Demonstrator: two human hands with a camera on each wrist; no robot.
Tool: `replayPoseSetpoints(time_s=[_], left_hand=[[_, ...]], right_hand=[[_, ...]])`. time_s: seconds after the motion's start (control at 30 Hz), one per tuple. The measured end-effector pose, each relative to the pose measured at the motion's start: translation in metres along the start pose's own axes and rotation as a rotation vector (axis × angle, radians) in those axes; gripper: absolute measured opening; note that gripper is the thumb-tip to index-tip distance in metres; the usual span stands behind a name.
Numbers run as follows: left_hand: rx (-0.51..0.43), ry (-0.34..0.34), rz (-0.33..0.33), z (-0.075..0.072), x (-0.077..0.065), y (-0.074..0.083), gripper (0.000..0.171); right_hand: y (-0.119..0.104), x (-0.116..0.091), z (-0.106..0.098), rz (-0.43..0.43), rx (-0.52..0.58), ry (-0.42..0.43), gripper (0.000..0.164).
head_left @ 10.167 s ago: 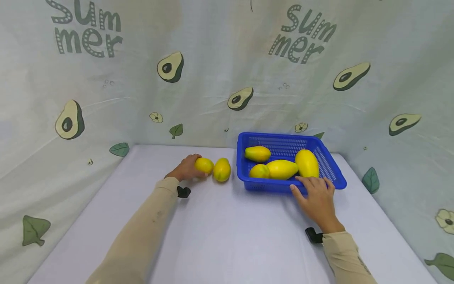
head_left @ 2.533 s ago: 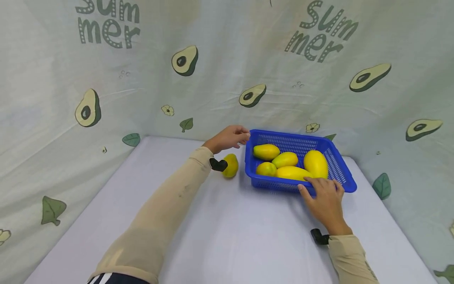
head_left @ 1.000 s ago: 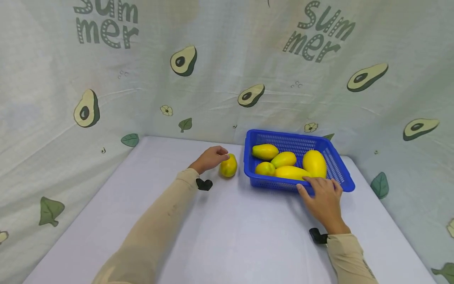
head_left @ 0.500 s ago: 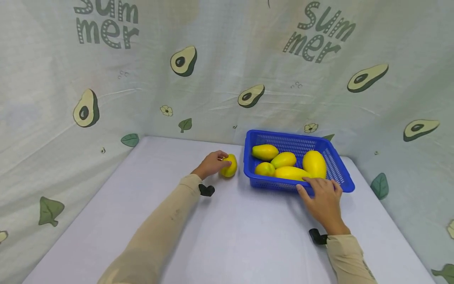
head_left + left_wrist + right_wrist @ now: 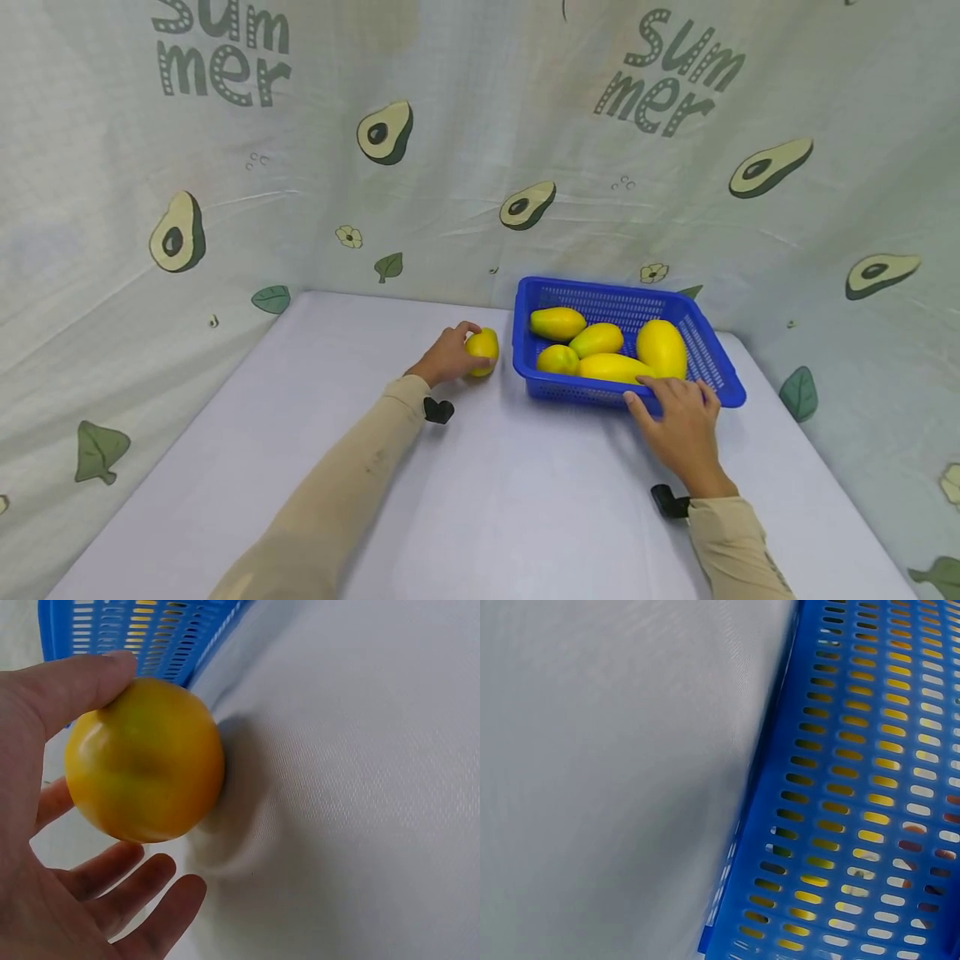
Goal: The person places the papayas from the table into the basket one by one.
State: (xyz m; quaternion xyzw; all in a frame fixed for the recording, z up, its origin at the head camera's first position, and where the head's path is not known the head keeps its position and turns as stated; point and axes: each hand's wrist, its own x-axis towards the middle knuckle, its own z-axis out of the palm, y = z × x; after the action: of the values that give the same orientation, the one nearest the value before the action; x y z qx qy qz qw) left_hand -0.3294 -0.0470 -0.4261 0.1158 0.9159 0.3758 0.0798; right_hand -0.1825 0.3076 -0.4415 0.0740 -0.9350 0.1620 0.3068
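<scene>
My left hand grips a yellow papaya that stands on the table left of the basket. In the left wrist view, the thumb presses one side of this papaya and a finger reaches behind it, while the other fingers are spread apart. My right hand holds the near rim of the blue plastic basket, fingers over the edge and thumb outside. Several yellow papayas lie in the basket. Through the slots of the basket wall, the right wrist view shows yellow fruit.
The white-covered table reaches back to a hanging cloth printed with avocados and leaves. Around each wrist is a black camera mount, one at the left wrist and one at the right.
Over the last second my left hand closed round the papaya's side. Ten seconds ago it held another papaya on the table; the basket has since gained one. My right hand stays on the rim.
</scene>
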Motion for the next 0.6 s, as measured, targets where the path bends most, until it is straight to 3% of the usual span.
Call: replayPoseSetpoints(time_s=[0.27, 0.43, 0.6], left_hand=[[0.036, -0.028, 0.028, -0.0016, 0.0022, -0.0009, 0.067], [0.054, -0.023, -0.001, 0.0028, 0.0031, 0.0007, 0.067], [0.151, -0.016, -0.028, 0.0073, 0.0036, 0.0056, 0.070]], right_hand=[[0.0007, 0.0004, 0.0015, -0.007, 0.007, 0.008, 0.040], [-0.0002, 0.0002, 0.0000, -0.006, 0.005, 0.004, 0.041], [-0.0016, 0.0012, 0.0019, 0.006, 0.005, 0.007, 0.041]])
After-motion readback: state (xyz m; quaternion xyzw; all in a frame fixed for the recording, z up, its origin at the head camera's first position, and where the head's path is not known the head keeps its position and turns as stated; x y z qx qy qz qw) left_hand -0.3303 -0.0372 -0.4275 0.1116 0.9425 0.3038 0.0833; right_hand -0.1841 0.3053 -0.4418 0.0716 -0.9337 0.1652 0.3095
